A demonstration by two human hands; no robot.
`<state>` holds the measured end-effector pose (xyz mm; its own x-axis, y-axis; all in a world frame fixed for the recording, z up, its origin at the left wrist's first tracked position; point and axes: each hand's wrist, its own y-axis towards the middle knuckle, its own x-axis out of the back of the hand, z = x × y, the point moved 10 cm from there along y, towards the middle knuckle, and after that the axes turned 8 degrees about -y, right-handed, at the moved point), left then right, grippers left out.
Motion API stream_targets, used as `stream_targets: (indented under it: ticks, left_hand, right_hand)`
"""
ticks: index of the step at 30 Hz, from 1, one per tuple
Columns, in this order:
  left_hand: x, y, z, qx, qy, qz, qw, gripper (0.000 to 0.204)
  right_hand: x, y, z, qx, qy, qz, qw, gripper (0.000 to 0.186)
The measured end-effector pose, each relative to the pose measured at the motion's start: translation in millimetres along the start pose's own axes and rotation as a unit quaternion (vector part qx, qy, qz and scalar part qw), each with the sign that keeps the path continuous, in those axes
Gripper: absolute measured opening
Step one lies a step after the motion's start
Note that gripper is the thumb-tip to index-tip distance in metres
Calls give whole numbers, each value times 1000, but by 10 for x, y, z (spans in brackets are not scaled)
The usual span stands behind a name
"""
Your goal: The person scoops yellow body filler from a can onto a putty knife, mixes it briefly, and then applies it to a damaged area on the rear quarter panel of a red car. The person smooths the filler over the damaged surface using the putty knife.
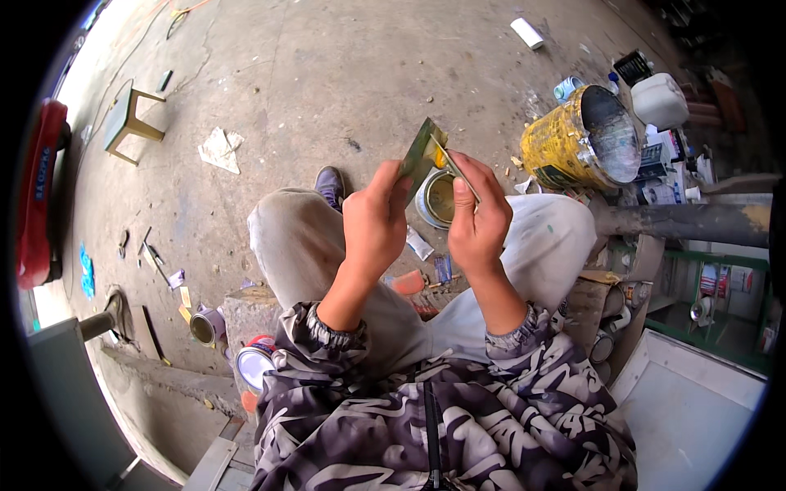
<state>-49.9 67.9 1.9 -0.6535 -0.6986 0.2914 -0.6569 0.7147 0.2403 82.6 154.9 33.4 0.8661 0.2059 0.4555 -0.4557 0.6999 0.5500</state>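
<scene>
In front of my knees, my left hand (375, 225) is closed on a flat dark-green putty spreader (417, 157), tilted up and away from me. My right hand (481, 221) pinches a second thin flat putty spreader (458, 172), seen nearly edge-on. The far ends of the two spreaders meet or nearly meet. Yellow paste (440, 154) lies between them at that end. Below and just beyond my hands stands an open round can (422, 210), partly hidden by my right hand and the spreaders.
A large yellow paint-stained bucket (557, 146) lies tipped at the right, near a white jerrycan (660, 102). A small stool (123, 123) stands far left. An open can (207, 326), a lidded tin (255, 366) and a tube (419, 244) are near my legs.
</scene>
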Motion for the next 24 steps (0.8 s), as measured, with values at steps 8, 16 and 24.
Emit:
stream_targets:
  ticks: [8, 16, 24]
  left_hand:
    - [88, 38, -20, -2, -56, -32, 998, 8]
    - [32, 7, -102, -31, -19, 3, 999, 9]
    - [119, -12, -163, -65, -67, -4, 996, 14]
  right_hand:
    - [-169, -189, -95, 8, 2, 69, 998, 24]
    - [79, 155, 28, 10, 20, 34, 999, 26]
    - [-66, -69, -5, 10, 31, 87, 996, 23]
